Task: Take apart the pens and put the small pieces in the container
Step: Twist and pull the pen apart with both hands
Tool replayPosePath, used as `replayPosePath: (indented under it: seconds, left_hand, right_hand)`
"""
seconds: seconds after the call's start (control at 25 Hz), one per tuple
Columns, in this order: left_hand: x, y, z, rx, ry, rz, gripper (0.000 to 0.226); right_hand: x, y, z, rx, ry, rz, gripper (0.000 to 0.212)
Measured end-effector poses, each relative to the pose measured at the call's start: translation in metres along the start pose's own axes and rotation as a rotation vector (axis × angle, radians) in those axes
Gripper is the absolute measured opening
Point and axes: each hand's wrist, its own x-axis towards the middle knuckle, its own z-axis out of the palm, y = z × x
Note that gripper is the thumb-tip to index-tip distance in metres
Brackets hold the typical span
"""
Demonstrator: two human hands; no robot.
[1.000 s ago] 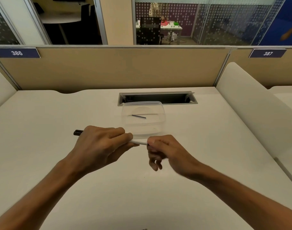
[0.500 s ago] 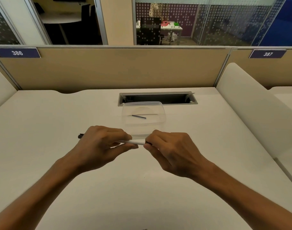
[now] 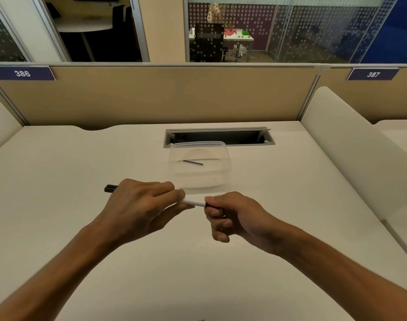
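Note:
A white pen [image 3: 193,202] with a black cap end lies level between both hands, just in front of the clear plastic container [image 3: 223,181]. My left hand [image 3: 140,207] is wrapped around the pen's barrel, and the black end pokes out past its knuckles on the left. My right hand [image 3: 235,216] pinches the pen's dark tip end between thumb and fingers. A thin dark refill piece [image 3: 192,162] lies inside the container. Most of the pen is hidden by my fingers.
The white desk [image 3: 70,172] has a cable slot [image 3: 218,136] just behind the container. A beige partition [image 3: 151,96] closes the back, and a white side divider [image 3: 350,144] stands on the right.
My right hand has turned around the pen's tip end, rolling from palm-down to fingers curled underneath. The left hand shifted slightly left, so more of the black end shows.

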Motion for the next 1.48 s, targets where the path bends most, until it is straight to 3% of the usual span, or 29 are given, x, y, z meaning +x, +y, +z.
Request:
replayPosePath:
  seconds: [0.08, 0.2, 0.32, 0.44, 0.52, 0.6, 0.68, 0.76, 0.88, 1.04, 1.16, 1.32, 1.48]
  left_hand:
    - [0.001, 0.001, 0.0, -0.077, -0.015, -0.039, 0.031]
    - [0.003, -0.001, -0.003, -0.219, 0.005, -0.111, 0.034]
    - [0.004, -0.002, -0.004, -0.299, 0.024, -0.152, 0.035]
    - [0.003, 0.001, -0.002, -0.288, 0.044, -0.146, 0.033]
    - [0.003, 0.001, -0.001, -0.246, 0.064, -0.126, 0.031]
    - [0.003, 0.001, 0.0, -0.152, 0.065, -0.08, 0.028]
    - [0.002, 0.001, 0.001, -0.032, 0.048, -0.028, 0.026]
    - [0.002, 0.001, 0.002, 0.015, 0.037, -0.013, 0.025]
    - [0.001, 0.001, 0.004, -0.066, 0.037, -0.061, 0.03]
    - [0.0, 0.0, 0.005, -0.24, 0.061, -0.161, 0.035]
    - [-0.002, 0.0, 0.005, -0.342, 0.05, -0.206, 0.036]
    - [-0.002, 0.001, 0.005, -0.388, 0.04, -0.213, 0.031]
    - [-0.004, 0.006, 0.006, -0.276, 0.048, -0.155, 0.029]
  right_hand:
    - [-0.002, 0.002, 0.004, -0.192, 0.081, -0.118, 0.041]
    - [-0.005, 0.007, 0.005, -0.944, 0.346, -0.566, 0.027]
    - [-0.004, 0.002, -0.001, -1.377, 0.381, -0.788, 0.025]
    - [-0.004, 0.001, -0.003, -1.324, 0.358, -0.802, 0.025]
    - [-0.003, 0.003, 0.001, -1.15, 0.343, -0.757, 0.026]
    - [-0.002, 0.003, 0.003, -0.76, 0.269, -0.547, 0.034]
    - [-0.002, -0.003, 0.002, -0.257, 0.116, -0.201, 0.04]
    - [-0.003, -0.006, 0.0, -0.08, 0.044, -0.017, 0.043]
    - [-0.002, -0.002, 0.005, -0.25, 0.132, -0.132, 0.041]
    - [-0.005, 0.008, 0.007, -0.985, 0.396, -0.585, 0.025]
    - [-0.006, 0.005, 0.002, -1.307, 0.379, -0.75, 0.024]
    - [-0.003, 0.007, -0.002, -1.319, 0.343, -0.806, 0.026]
    - [-0.005, 0.014, 0.004, -0.998, 0.309, -0.653, 0.03]
